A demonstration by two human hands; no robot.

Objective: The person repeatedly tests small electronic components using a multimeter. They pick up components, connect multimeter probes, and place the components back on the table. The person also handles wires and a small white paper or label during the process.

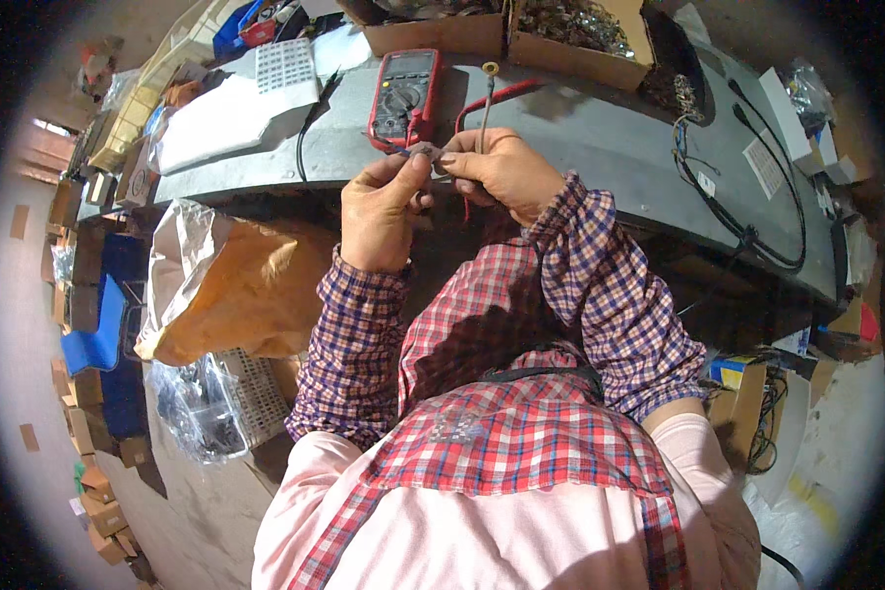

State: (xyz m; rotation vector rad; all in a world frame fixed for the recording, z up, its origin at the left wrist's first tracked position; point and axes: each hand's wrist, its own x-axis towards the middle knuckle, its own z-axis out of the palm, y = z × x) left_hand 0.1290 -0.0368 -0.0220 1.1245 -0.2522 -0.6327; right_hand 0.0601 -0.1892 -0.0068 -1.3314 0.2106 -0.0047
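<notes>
Both of my hands meet in front of the red multimeter (403, 93) at the near edge of the grey bench. My left hand (385, 206) is closed in a pinch on a small piece, mostly hidden by the fingertips. My right hand (509, 172) is closed around a thin pale cable (487, 108), which rises above the fingers and ends in a brass-coloured ring terminal (490, 70). The fingertips of the two hands nearly touch. A thick red lead (501, 93) curves behind the right hand, and part of it hangs below.
Behind the multimeter, cardboard boxes (442, 37) stand along the bench's back, one holding many small metal parts (575, 25). A black probe lead (317, 123) lies left, beside white sheets (211, 126). Black cables (757, 241) trail at right. A large brown paper bag (256, 290) stands below left.
</notes>
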